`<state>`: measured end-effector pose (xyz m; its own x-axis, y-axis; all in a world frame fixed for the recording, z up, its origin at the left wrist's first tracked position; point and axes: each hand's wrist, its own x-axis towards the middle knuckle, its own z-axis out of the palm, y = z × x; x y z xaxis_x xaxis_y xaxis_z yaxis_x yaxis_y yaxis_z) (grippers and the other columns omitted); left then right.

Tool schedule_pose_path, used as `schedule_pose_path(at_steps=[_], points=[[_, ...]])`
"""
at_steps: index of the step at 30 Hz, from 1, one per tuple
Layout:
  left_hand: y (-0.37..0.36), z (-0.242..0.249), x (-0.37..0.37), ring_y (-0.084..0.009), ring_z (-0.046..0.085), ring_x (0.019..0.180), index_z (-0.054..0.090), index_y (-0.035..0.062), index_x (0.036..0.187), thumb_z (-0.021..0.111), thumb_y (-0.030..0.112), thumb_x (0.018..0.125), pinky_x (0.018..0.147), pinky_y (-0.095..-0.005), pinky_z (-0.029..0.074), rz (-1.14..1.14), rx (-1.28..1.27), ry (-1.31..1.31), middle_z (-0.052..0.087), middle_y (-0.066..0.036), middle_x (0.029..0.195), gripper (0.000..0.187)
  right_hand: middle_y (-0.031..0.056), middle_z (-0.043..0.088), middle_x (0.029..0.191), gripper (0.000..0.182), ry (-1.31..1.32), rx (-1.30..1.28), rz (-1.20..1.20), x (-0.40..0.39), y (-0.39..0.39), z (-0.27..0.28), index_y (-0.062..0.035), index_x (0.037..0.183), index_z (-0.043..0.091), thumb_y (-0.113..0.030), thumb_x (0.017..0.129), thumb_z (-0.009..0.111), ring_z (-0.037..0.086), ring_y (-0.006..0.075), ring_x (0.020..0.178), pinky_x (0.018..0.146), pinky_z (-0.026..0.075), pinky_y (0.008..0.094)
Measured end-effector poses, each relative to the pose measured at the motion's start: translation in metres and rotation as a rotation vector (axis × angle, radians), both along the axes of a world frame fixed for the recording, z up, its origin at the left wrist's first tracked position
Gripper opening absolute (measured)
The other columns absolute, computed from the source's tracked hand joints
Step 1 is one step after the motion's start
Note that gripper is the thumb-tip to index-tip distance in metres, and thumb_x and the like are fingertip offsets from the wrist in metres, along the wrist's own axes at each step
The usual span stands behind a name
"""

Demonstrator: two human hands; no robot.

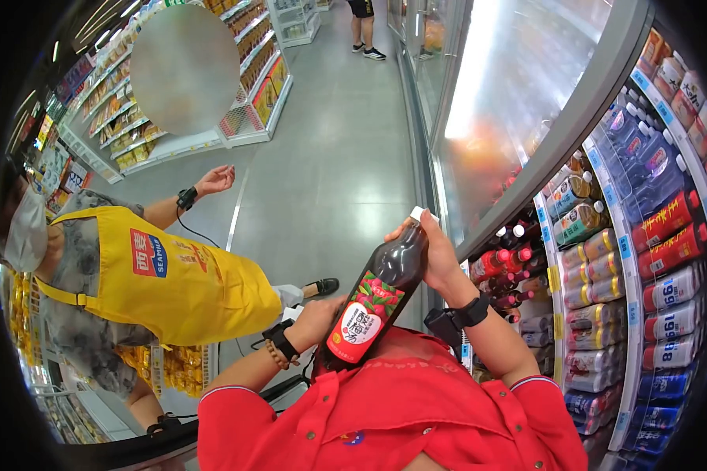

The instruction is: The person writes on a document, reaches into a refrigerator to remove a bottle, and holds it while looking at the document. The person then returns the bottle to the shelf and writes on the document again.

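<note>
A large dark bottle (394,263) with a white cap and a red label with red fruit printed on it is held tilted in front of my chest. My right hand (438,253) is closed around its neck end, just under the cap. At the lower left side of the bottle, my left hand (320,320) grips it beside the label, its fingers partly hidden behind the bottle. The bottle's base rests close to my red shirt (440,400).
To my right, an open fridge door (558,149) stands by shelves of bottles and cans (593,337). On my left is a person in a yellow apron (177,275), one hand (214,180) extended. Another person's legs (363,31) show farther along the grey aisle floor (330,157).
</note>
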<state>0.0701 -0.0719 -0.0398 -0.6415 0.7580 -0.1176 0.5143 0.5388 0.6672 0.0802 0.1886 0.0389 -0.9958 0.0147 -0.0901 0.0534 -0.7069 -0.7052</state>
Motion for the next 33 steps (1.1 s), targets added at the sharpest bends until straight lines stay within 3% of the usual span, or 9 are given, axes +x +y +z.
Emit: schedule_pose_path(at_steps=[4, 10, 16, 19, 22, 25, 31, 33], points=[[0.002, 0.008, 0.001, -0.0351, 0.062, 0.077, 0.051, 0.0143, 0.12, 0.057, 0.024, 0.082, 0.064, -0.0413, 0.05, 0.007, -0.018, -0.004, 0.063, -0.018, 0.084, 0.039, 0.0103, 0.06, 0.088, 0.025, -0.011, 0.18, 0.035, 0.001, 0.003, -0.007, -0.0055, 0.096, 0.051, -0.029, 0.088, 0.056, 0.061, 0.0233, 0.087, 0.08, 0.051, 0.0366], [0.003, 0.003, -0.002, -0.0341, 0.062, 0.076, 0.053, 0.0118, 0.116, 0.059, 0.023, 0.082, 0.064, -0.0408, 0.05, 0.006, -0.028, -0.01, 0.063, -0.018, 0.084, 0.037, 0.011, 0.061, 0.089, 0.031, 0.031, 0.265, -0.112, 0.01, -0.006, -0.004, -0.0054, 0.102, 0.047, -0.019, 0.08, 0.065, 0.062, 0.0212, 0.085, 0.077, 0.051, 0.0332], [0.008, 0.023, -0.003, -0.0344, 0.062, 0.075, 0.052, 0.0118, 0.116, 0.059, 0.024, 0.082, 0.063, -0.0407, 0.05, -0.002, -0.035, -0.007, 0.063, -0.019, 0.083, 0.036, 0.0129, 0.062, 0.086, 0.023, -0.027, 0.229, -0.159, 0.006, -0.002, -0.001, -0.0041, 0.095, 0.051, -0.025, 0.088, 0.055, 0.063, 0.0202, 0.079, 0.07, 0.053, 0.0316], [0.004, 0.022, -0.002, -0.0349, 0.061, 0.076, 0.052, 0.0119, 0.116, 0.059, 0.024, 0.082, 0.063, -0.041, 0.05, -0.018, -0.071, 0.004, 0.063, -0.018, 0.083, 0.036, 0.0118, 0.063, 0.081, 0.033, -0.029, 0.184, -0.2, 0.008, -0.009, -0.001, -0.0055, 0.09, 0.05, -0.038, 0.088, 0.056, 0.062, 0.0151, 0.07, 0.064, 0.051, 0.0288], [0.011, 0.015, -0.008, -0.0352, 0.061, 0.077, 0.053, 0.0115, 0.115, 0.059, 0.024, 0.082, 0.064, -0.0413, 0.05, -0.027, -0.059, -0.003, 0.063, -0.018, 0.083, 0.035, 0.0118, 0.062, 0.08, 0.036, -0.04, 0.089, -0.177, 0.001, 0.0, -0.008, -0.0057, 0.089, 0.049, -0.041, 0.089, 0.053, 0.062, 0.0159, 0.069, 0.064, 0.051, 0.029], [0.014, 0.006, -0.013, -0.0356, 0.061, 0.077, 0.052, 0.0109, 0.114, 0.059, 0.023, 0.082, 0.064, -0.0415, 0.05, -0.041, -0.009, 0.0, 0.063, -0.018, 0.083, 0.035, 0.0143, 0.062, 0.085, 0.039, -0.085, 0.042, -0.153, -0.002, 0.007, -0.009, -0.0051, 0.091, 0.052, -0.044, 0.091, 0.046, 0.063, 0.0212, 0.078, 0.072, 0.052, 0.0321], [0.016, 0.015, -0.012, -0.0364, 0.061, 0.079, 0.051, 0.0094, 0.114, 0.057, 0.02, 0.082, 0.066, -0.042, 0.049, -0.047, -0.107, -0.023, 0.063, -0.019, 0.086, 0.034, 0.0121, 0.06, 0.083, 0.048, -0.119, 0.086, -0.215, -0.002, 0.0, -0.008, -0.004, 0.095, 0.049, -0.052, 0.089, 0.046, 0.062, 0.02, 0.078, 0.071, 0.051, 0.0307], [0.017, 0.016, -0.012, -0.0365, 0.061, 0.08, 0.052, 0.009, 0.113, 0.057, 0.02, 0.082, 0.067, -0.0422, 0.049, -0.035, -0.134, -0.046, 0.063, -0.019, 0.086, 0.034, 0.0085, 0.058, 0.08, 0.051, -0.135, 0.131, -0.235, -0.001, -0.001, -0.008, -0.0056, 0.093, 0.047, -0.056, 0.086, 0.048, 0.06, 0.0154, 0.073, 0.069, 0.05, 0.0282]])
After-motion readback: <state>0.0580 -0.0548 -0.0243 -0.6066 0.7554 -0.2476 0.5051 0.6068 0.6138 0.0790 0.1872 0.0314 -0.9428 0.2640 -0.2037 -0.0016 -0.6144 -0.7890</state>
